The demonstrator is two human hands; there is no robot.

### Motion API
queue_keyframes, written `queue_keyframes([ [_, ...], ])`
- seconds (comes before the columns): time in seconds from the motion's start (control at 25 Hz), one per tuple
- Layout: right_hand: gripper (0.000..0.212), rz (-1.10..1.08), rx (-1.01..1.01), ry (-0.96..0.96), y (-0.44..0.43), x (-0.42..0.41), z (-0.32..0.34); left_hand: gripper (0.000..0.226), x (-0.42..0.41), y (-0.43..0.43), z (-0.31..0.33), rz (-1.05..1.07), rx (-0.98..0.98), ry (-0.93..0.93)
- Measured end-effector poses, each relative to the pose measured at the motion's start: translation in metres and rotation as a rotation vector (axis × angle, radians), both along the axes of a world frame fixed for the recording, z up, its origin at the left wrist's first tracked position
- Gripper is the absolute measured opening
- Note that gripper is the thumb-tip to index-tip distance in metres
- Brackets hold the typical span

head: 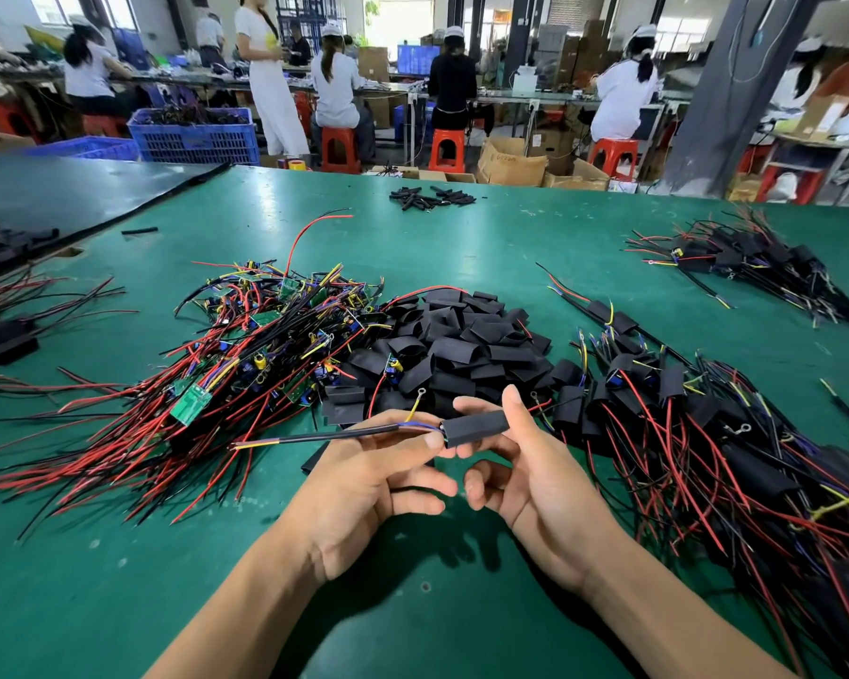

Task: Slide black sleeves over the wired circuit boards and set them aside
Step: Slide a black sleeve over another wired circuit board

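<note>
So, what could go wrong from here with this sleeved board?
The right hand grips only the black sleeve, the left hand pinches the wires at its mouth: the sleeve might slide off when set aside.
The wires' free ends hang near the pile of bare circuit boards and could snag there.

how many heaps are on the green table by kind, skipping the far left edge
bare wired boards: 1
loose black sleeves: 2, the second far back
sleeved boards: 2, the second at far right
total: 5 heaps
</note>
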State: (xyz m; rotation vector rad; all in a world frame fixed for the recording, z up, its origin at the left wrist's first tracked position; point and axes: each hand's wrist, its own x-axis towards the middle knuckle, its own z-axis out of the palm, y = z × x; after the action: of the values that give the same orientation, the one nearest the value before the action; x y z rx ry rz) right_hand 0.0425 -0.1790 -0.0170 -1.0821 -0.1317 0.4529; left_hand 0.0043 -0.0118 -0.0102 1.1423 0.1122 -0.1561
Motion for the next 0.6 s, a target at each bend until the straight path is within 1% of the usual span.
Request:
queue_keyframes([
  [0.12, 0.052, 0.014, 0.0, -0.003, 0.0, -0.0008, -0.0005, 0.022, 0.0006, 0.0013, -0.0023, 0.005, -0.012, -0.004],
  [0.24, 0.051, 0.031, -0.014, -0.02, -0.0014, -0.0003, -0.0001, 0.042, 0.0017, 0.0029, -0.0029, -0.042, -0.039, 0.026],
  [0.28, 0.052, 0.035, -0.029, -0.028, -0.0014, -0.0006, 0.0009, 0.046, 0.0023, 0.0032, -0.0027, -0.059, -0.055, 0.045],
  [0.36, 0.056, 0.019, -0.036, -0.018, -0.0001, -0.001, 0.0024, 0.042, 0.0035, 0.003, -0.0013, -0.059, -0.091, 0.079],
  [0.48, 0.072, -0.05, -0.013, 0.036, -0.0001, 0.0004, 0.0019, 0.028, 0.0045, 0.0009, 0.0004, -0.05, -0.127, 0.093],
  [0.52, 0.072, -0.058, -0.004, 0.035, -0.0007, 0.0007, 0.002, 0.027, 0.0042, 0.0005, 0.0006, -0.055, -0.136, 0.092],
  [0.6, 0.059, -0.048, 0.037, 0.013, -0.0022, 0.0006, 0.003, 0.038, 0.0038, 0.001, 0.0011, -0.035, -0.139, 0.09],
])
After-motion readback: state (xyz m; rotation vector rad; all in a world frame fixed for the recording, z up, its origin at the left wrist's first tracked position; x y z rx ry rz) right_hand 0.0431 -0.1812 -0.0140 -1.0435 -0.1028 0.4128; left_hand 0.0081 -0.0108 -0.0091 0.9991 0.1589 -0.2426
